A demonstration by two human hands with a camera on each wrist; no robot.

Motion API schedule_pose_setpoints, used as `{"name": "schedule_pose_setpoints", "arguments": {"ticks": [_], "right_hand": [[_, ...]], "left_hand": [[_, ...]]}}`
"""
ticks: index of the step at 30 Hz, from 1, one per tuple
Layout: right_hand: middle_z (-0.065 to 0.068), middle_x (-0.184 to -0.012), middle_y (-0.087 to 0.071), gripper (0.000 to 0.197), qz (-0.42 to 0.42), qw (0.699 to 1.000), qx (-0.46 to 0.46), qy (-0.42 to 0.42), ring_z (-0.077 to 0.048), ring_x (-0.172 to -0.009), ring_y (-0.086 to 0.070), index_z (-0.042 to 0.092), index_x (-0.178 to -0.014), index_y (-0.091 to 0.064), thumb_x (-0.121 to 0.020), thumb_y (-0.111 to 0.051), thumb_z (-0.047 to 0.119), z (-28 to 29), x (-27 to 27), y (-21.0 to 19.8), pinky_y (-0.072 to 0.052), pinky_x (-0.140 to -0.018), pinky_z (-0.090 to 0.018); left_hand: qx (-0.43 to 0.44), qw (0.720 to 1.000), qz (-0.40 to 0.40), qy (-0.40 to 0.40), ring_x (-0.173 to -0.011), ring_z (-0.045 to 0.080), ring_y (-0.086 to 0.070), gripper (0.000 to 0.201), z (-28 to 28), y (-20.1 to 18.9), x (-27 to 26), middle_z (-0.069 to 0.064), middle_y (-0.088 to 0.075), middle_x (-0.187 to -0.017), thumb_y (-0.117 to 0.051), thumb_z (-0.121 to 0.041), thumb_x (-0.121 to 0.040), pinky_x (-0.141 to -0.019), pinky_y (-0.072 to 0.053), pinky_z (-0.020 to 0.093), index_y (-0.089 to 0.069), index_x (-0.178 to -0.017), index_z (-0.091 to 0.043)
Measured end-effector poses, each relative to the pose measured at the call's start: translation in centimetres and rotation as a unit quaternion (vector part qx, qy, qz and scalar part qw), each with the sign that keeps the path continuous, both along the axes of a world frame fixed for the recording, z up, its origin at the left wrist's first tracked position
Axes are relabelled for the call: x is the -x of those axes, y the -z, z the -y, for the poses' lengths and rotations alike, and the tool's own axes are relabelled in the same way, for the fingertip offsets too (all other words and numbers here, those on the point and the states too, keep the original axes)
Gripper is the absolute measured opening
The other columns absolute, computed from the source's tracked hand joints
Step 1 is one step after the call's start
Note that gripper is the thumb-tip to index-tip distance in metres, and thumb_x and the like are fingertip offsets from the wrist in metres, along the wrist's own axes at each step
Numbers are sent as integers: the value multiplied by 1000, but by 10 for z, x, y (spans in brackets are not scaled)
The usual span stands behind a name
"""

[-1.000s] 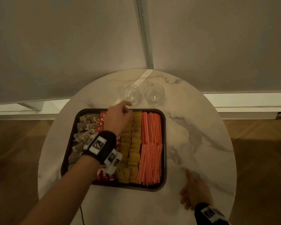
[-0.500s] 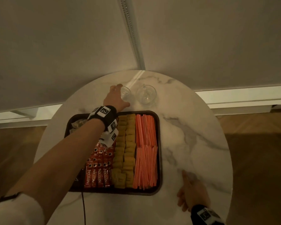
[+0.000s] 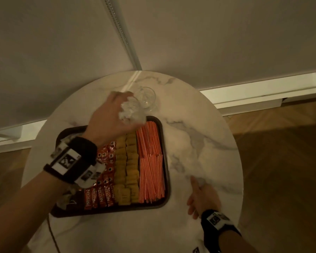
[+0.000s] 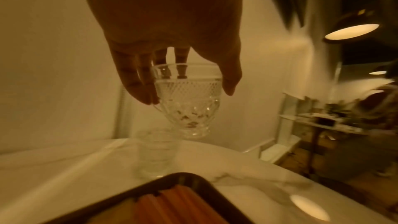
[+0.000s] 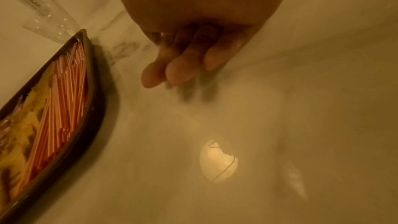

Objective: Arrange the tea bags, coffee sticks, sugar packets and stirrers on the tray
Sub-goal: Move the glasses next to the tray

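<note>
A dark tray on the round marble table holds tea bags at its left, red coffee sticks, yellow sugar packets and orange striped stirrers at its right. My left hand grips a patterned clear glass by its rim, lifted above the tray's far edge; in the left wrist view the glass hangs from the fingers. My right hand rests flat on the table to the right of the tray, fingers straight and holding nothing.
A second clear glass stands on the marble table just beyond the tray's far right corner. A wall and white skirting board run close behind the table. Wooden floor lies on both sides. A thin cable hangs at the table's near left.
My left hand reached past the tray to the left glass, gripped it and lifted it back over the tray's far edge. The right hand stayed on the table.
</note>
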State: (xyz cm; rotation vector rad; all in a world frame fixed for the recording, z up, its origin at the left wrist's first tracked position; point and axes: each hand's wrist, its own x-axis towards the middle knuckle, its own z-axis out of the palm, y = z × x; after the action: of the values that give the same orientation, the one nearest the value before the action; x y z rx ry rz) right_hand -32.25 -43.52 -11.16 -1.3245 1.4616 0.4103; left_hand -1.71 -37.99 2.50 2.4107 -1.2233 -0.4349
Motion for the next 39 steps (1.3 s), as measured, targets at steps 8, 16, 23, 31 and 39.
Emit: {"name": "schedule_pose_setpoints", "arguments": {"ticks": [8,16,23,31,39], "right_hand": [[-9,-52,-68,84,16,1000,11,-5,-25,-43,-63,1,-63,-69,-96,-31,68,-2,2,1,-58,-58,-34],[-6,-52,-68,85,9,1000,9,-19,-22,-45,-64,1,-67,-72,-95,-30,69,1,4,1,-56,-56,-28],[-6,-51,-68,84,10,999,15,-28,-22,-45,-64,4,-64,-70,-95,-29,70,0,5,4,-56,-55,-29],[-5,-51,-68,83,13,999,17,-30,-23,-47,-66,5,-62,-70,-95,-29,69,1,5,4,-59,-59,-32],[-5,-52,-68,82,18,999,20,-30,-24,-49,-68,5,-62,-70,-95,-30,69,1,6,2,-60,-60,-33]], "left_hand": [[-111,960,8,259,-117,16,-46,87,57,63,75,-4,-27,-143,-79,-37,-74,-74,-56,30,-32,-147,-34],[-133,944,24,300,-129,23,-33,90,72,98,86,-1,-24,-147,-80,-18,-69,-75,-58,38,-34,-145,-31],[-134,938,15,320,-141,25,-21,92,72,95,78,-1,-9,-160,-84,-32,-70,-96,-51,39,-34,-147,-36],[-198,964,105,146,-114,24,-46,89,82,73,107,7,-39,-130,-66,-70,-73,-71,-49,33,-39,-140,-19],[-216,925,67,305,-124,20,-36,90,88,66,72,-1,-35,-143,-82,-21,-72,-77,-45,27,-35,-149,-25]]}}
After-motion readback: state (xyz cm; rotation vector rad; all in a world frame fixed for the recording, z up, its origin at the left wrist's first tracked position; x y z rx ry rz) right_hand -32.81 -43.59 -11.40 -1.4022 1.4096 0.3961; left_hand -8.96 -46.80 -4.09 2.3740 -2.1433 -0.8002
